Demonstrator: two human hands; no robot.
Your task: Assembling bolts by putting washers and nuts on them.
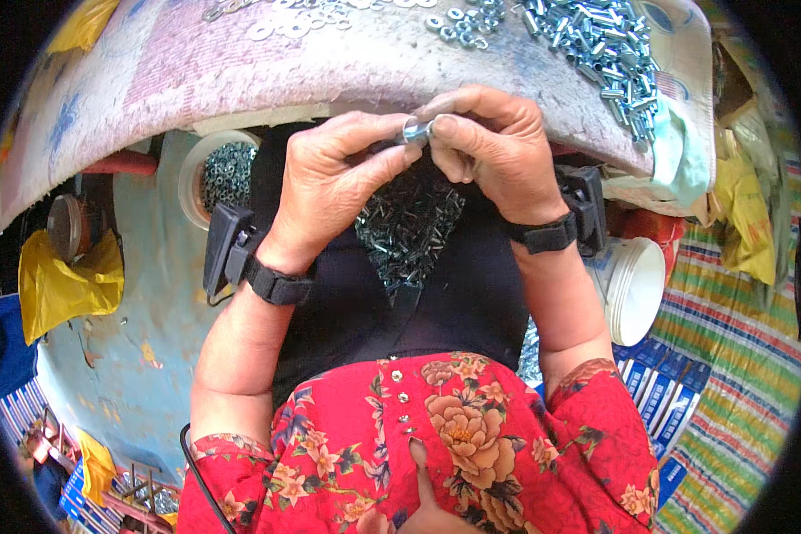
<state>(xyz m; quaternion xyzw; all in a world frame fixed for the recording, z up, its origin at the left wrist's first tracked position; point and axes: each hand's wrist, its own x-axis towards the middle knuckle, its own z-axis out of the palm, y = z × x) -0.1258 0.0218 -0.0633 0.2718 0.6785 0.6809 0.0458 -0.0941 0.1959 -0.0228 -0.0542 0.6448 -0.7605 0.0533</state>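
Observation:
My left hand (343, 169) and my right hand (498, 147) meet fingertip to fingertip at the near edge of the cloth-covered table (240, 84). Between them is a small shiny metal ring (415, 132), pinched by thumb and forefinger on each side. Fingers hide part of it, so whether another piece sits inside cannot be told. Below the hands, a heap of dark metal screws or pins (409, 236) lies in my lap. Ahead on the table are flat washers (298, 20), some nuts (463, 27) and a pile of short silver metal sleeves (610, 62).
A white tub (196, 182) of small nuts stands left of my left wrist. To the right, a white bucket (636, 289) lies tipped near blue-and-white boxes (667, 392). Yellow plastic bags (71, 280) hang at the left. Striped sheeting (739, 383) covers the floor at right.

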